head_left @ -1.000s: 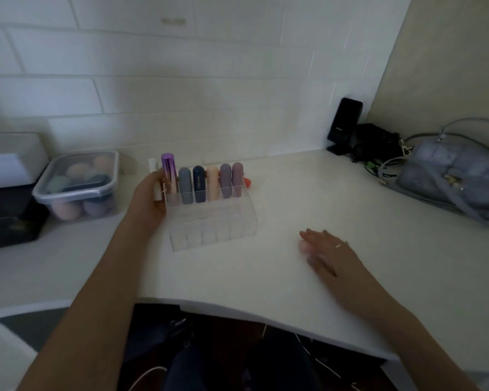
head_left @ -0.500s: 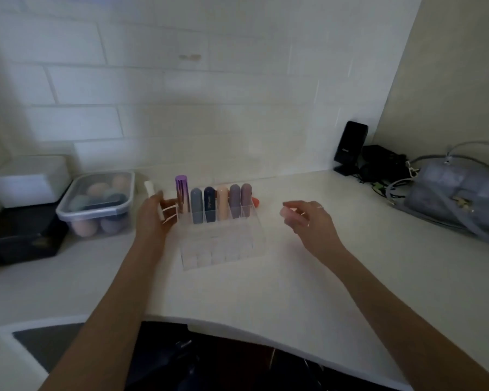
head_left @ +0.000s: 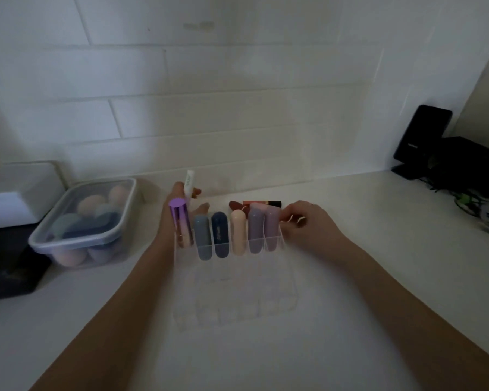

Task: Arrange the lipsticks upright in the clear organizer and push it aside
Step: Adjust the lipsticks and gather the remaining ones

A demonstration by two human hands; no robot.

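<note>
Left hand [head_left: 178, 213] pinches white tube [head_left: 189, 184], right hand [head_left: 308, 224] pinches clear organizer [head_left: 235, 277] wall; brace organizer, drop tube vertically.

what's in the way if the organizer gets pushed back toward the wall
Two lipsticks lie on the counter just behind the clear organizer: a dark red lipstick and a red and black tube. The left hand and right hand flank the organizer's back row.
</note>
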